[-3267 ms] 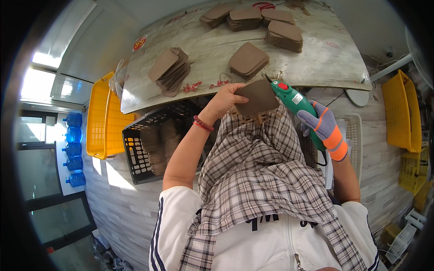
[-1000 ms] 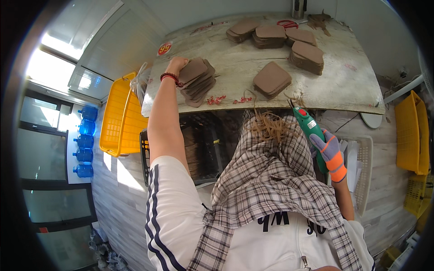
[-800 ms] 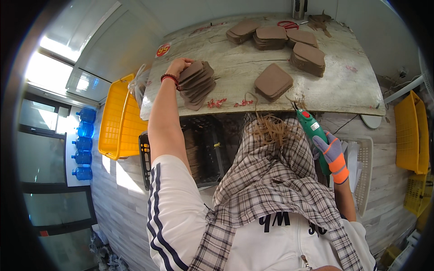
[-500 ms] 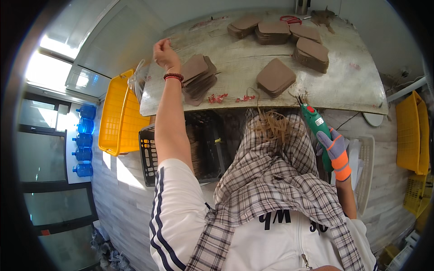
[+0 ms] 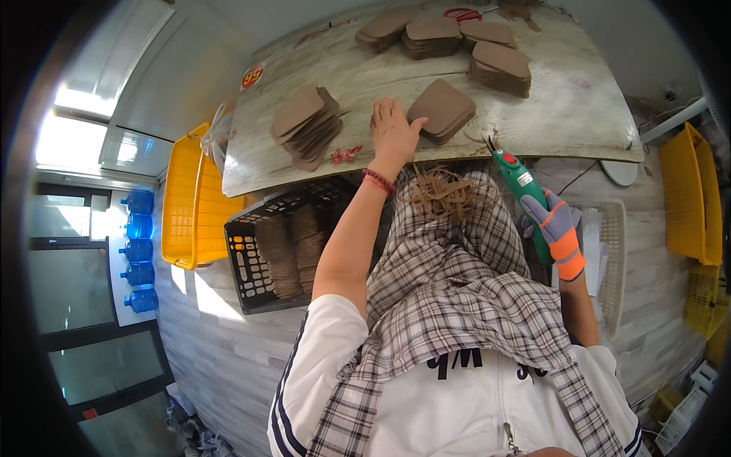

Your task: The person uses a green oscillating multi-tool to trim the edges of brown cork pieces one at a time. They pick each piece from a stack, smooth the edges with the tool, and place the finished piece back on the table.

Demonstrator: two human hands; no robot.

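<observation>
My bare left hand (image 5: 394, 139) lies over the table near its front edge, fingers stretched out and thumb spread. Its thumb reaches the left side of a small stack of brown rounded-corner pieces (image 5: 442, 109); whether it touches them I cannot tell. In a grey and orange glove, my right hand (image 5: 554, 222) grips a green handheld electric cutter (image 5: 522, 177) with a red button. The cutter's dark pointed blades point up at the table's front edge. Thin brown offcut strips (image 5: 444, 192) lie in my lap on the plaid apron (image 5: 449, 286).
A leaning stack of brown pieces (image 5: 306, 126) stands on the table (image 5: 365, 72) at left, with several more stacks at the back beside red-handled scissors (image 5: 462, 14). A black crate (image 5: 251, 286) holding brown pieces sits below. Yellow baskets (image 5: 183, 202) flank the table.
My left hand has come from the table's far left toward me and right, beside the small stack, and its fingers have opened. The right hand keeps hold of the cutter. The view has shifted slightly.
</observation>
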